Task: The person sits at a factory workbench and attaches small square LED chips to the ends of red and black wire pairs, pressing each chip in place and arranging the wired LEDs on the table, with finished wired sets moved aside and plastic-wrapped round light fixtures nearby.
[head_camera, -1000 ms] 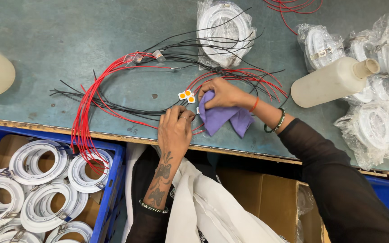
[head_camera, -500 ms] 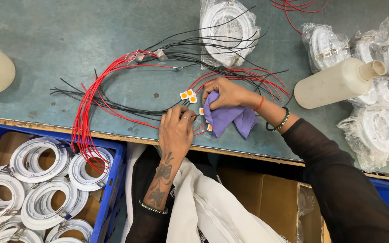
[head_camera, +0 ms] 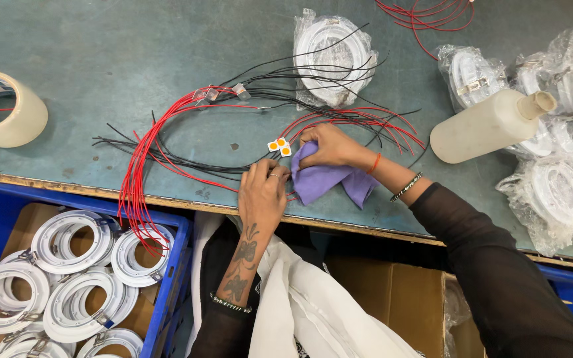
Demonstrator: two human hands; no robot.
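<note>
— Where do the small square chips with orange-yellow centres (head_camera: 278, 145) lie from the hands?

— On the grey-green worktable (head_camera: 101, 53), at the tips of the right hand (head_camera: 329, 144). They sit just to that hand's left and a touch above the left hand (head_camera: 263, 192), so both hands are close, the right one nearer.

— What is the right hand doing?

— It is closed around a soft purple cloth (head_camera: 329, 179), which is bunched under the palm and trails toward the table's near edge. The fingertips reach to the chips; I cannot tell if they actually touch.

— And the left hand?

— Palm down, fingers curled onto the bundle of thin red and black wires (head_camera: 187, 142) just below the chips. It seems to pinch or press the wire ends, though the grip itself is hidden under the knuckles.

— How do the wires run?

— Their long axis runs left to right across the table, looping away leftward from the hands; the red ends hang over the edge above the blue plastic crate of white round lamp rings (head_camera: 67, 278).

— Anything near the right arm?

— A white plastic bottle lying on its side (head_camera: 485, 126), well apart from the hand, among white lamp rings in clear bags (head_camera: 558, 192). A roll of pale tape (head_camera: 1, 109) stands far off to the left.
</note>
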